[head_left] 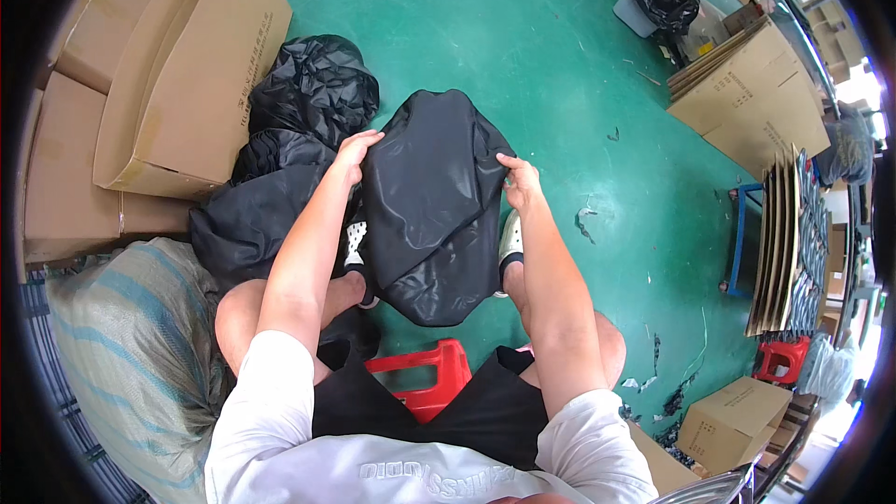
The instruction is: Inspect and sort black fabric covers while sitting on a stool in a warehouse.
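Observation:
A large black, glossy, leather-like piece (431,205), with clipped-looking corners and soft creases, is spread out in front of me between my feet. My left hand (353,153) grips its left edge near the top, fingers partly hidden by the material. On the opposite edge, my right hand (520,179) pinches the upper right side, thumb on top. Just left of my left hand lie more pieces of black material (252,215), some folded in layers. Whether the held piece is a single sheet or a sewn cover, I cannot tell.
A black plastic bag (317,84) sits beside open cardboard boxes (201,84) at the left. Close by is a striped woven sack (135,345). Under me is a red plastic stool (439,378). Flattened cardboard (751,93) leans at the right, and scraps litter the green floor (644,215).

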Available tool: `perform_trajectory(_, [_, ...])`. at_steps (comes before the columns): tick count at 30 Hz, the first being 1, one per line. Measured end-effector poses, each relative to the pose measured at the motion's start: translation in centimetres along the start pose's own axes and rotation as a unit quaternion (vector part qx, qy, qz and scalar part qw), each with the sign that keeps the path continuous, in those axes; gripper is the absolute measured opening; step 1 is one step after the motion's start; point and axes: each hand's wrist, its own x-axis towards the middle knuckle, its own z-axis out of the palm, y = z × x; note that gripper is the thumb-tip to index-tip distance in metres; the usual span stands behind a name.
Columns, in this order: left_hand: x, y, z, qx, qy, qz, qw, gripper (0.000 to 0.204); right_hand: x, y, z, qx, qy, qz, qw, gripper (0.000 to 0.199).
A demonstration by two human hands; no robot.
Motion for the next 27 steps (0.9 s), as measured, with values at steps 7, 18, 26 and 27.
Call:
perform_trajectory(7, [-5.2,-1.0,-1.9,-0.053,-0.154,-0.039,0.986,0.049,0.6,-0.5,-3.9,-0.066,0.027,0.114,0.991,0.077])
perform_trajectory(18, [-14.9,-9.3,-5.4,0.035,-0.147,-0.04,0.988,0.043,-7.0,0.6,-2.5,-0.146,-0.103,-0.028,0.984,0.06])
perform_trajectory(26, [-14.1,0.0,0.1,-0.331,-0.195,-0.01,0.923,0.038,-7.9,-6.0,3.7,0.175,-0.214,-0.103,0.955,0.027])
perform_trajectory(27, [-13.6,1.0,1.0,-0.361,-0.186,0.005,0.914,0.038,-7.5,-5.4,3.3,0.175,-0.212,-0.105,0.956,0.027])
